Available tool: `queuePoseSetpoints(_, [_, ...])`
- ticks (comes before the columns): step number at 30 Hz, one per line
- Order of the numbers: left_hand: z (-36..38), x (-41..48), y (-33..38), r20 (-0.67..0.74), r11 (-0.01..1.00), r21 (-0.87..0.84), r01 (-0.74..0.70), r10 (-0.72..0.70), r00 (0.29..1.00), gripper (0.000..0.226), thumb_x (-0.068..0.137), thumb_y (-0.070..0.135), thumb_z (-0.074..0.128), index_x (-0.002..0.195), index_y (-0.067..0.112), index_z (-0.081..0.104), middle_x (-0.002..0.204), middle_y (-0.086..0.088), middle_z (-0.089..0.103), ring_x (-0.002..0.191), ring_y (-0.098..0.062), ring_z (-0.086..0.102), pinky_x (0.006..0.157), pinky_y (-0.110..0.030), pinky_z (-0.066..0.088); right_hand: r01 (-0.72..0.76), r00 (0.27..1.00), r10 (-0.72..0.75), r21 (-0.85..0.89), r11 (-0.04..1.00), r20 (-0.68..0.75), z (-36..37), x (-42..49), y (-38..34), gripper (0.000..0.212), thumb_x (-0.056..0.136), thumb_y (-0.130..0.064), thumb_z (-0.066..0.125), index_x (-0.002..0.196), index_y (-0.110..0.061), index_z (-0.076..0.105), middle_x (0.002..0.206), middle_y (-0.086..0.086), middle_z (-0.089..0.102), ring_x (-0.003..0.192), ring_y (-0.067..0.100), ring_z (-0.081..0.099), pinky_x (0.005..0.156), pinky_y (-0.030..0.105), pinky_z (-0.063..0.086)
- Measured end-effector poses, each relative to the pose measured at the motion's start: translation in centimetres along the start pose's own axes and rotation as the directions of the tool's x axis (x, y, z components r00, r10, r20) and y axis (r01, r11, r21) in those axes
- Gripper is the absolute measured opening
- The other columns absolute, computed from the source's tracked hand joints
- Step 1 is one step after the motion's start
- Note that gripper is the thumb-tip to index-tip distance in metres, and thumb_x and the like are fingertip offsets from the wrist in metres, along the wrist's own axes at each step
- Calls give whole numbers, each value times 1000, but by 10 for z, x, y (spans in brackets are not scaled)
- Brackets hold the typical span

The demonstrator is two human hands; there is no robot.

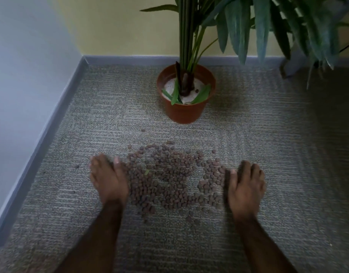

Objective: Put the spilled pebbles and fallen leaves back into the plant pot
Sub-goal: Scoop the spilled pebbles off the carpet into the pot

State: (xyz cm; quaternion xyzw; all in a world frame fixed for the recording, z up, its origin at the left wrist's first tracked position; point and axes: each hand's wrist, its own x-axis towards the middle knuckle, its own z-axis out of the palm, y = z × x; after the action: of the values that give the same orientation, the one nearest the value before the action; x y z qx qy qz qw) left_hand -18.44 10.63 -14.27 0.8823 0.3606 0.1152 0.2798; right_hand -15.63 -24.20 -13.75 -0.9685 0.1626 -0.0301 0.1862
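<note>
Our forearms stretch over the grey carpet, left hand and right hand laid flat, fingers straight, holding nothing. One sits at each edge of the spilled pebbles, placed, we judge, to rake the scatter into a heap for scooping. A green leaf scrap lies among them. The plant pot stands upright beyond, near the wall, with leaves lying inside it
</note>
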Motion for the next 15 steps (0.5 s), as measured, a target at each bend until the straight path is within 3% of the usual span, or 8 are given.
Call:
queuePoseSetpoints(2, [8,7,3,70,1000,12,-2,1,998,67,109,46,21,157,1,27,168,-21,18,157,-36,11,126,-55,7,39,996,-32,-82,996,82,3,4,-4,68,105,-56,23,157,-13,33,164,21,26,153,39,18,123,58,16])
queuePoseSetpoints(5, [21,-14,25,105,987,-44,-151,155,982,65,109,46,22,160,6,28,168,-14,22,158,-28,12,128,-45,5,258,948,-245,-39,965,201,18,-15,-31,70,105,-62,18,162,-22,21,171,9,11,158,28,2,126,46,1])
queuePoseSetpoints(8, [18,-21,38,9,959,-65,-275,276,961,66,106,51,18,156,12,37,167,-10,28,156,-24,17,128,-43,8,346,920,-358,97,933,158,21,-19,-47,67,104,-61,21,161,-26,27,171,2,14,158,23,9,127,46,11])
queuePoseSetpoints(11, [8,-4,22,-80,980,-21,-199,197,977,63,108,50,21,155,12,35,167,-15,23,157,-27,14,127,-48,9,236,961,-248,105,966,118,19,2,-44,71,102,-63,19,159,-23,30,169,8,21,156,28,15,125,52,19])
queuePoseSetpoints(13, [6,7,5,-15,995,0,-97,97,995,65,108,51,24,158,9,28,168,-20,17,157,-31,10,127,-51,8,224,957,-230,57,973,176,20,14,-44,78,99,-67,13,160,-20,28,169,12,21,156,31,14,125,53,16])
queuePoseSetpoints(15, [10,15,-3,116,992,77,-98,88,989,71,107,55,23,161,9,22,169,-20,12,158,-31,5,127,-53,4,293,928,-289,22,956,236,25,20,-51,79,99,-70,10,160,-22,24,170,11,16,157,30,8,127,50,8])
